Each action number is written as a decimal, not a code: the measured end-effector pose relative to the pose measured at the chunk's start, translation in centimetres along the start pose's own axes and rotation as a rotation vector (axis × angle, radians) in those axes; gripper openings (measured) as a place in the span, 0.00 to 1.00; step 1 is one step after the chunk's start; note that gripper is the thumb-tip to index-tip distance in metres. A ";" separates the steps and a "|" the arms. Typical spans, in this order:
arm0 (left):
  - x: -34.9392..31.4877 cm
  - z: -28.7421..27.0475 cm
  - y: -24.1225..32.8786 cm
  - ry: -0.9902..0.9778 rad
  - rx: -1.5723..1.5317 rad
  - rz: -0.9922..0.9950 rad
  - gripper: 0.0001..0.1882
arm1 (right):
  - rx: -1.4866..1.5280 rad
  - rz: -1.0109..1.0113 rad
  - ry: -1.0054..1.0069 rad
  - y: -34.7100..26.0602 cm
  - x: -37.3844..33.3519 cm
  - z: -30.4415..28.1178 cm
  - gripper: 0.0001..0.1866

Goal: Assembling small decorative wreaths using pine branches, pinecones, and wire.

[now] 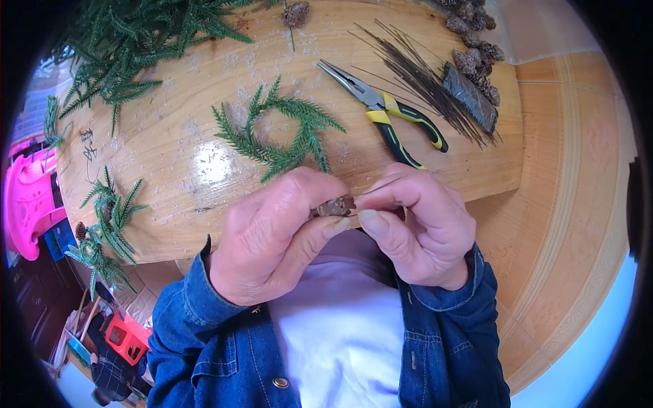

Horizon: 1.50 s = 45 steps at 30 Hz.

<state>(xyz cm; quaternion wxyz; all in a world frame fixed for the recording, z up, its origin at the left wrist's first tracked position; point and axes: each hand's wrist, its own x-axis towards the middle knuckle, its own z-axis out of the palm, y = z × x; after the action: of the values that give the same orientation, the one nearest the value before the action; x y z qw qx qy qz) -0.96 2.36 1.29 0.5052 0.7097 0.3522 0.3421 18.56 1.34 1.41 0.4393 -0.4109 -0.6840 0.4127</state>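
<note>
Both hands meet at the near edge of the surface point(204, 156): left hand point(272, 238) and right hand point(418, 228) pinch a small brown cone point(335, 206), mostly hidden by fingers. Pliers point(388, 112) lie beyond, handle tips cut off behind the right hand.

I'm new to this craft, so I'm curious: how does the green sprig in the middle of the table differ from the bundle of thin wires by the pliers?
The green sprig curls into a feathery ring; the wire bundle is dark, straight and bare. The sprig lies alone, left of the pliers; the wires fan out on their right, beside pine cones. Both rest untouched on the wooden table.
</note>
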 end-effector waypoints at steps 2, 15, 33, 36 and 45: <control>0.0 0.0 0.0 -0.007 0.033 0.003 0.13 | 0.004 0.002 -0.007 0.2 0.0 0.1 0.07; -0.1 -0.1 -0.4 -0.041 0.175 0.115 0.15 | 0.128 0.085 0.006 0.4 0.0 0.2 0.07; 0.4 1.4 -0.8 0.018 -0.121 0.119 0.10 | -0.104 -0.150 0.036 0.0 -0.5 0.0 0.05; 0.3 1.2 -0.6 -0.016 0.028 0.122 0.10 | -0.194 -0.156 0.003 -0.1 -0.1 -0.2 0.06; 0.3 0.6 -0.4 -0.027 -0.071 0.004 0.10 | 0.221 0.145 -0.054 -0.7 0.9 -0.9 0.04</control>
<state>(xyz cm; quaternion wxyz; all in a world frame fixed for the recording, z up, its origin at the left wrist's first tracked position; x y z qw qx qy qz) -0.38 2.48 0.76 0.5340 0.6967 0.3314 0.3460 19.00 2.10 2.47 0.4321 -0.3971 -0.6145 0.5273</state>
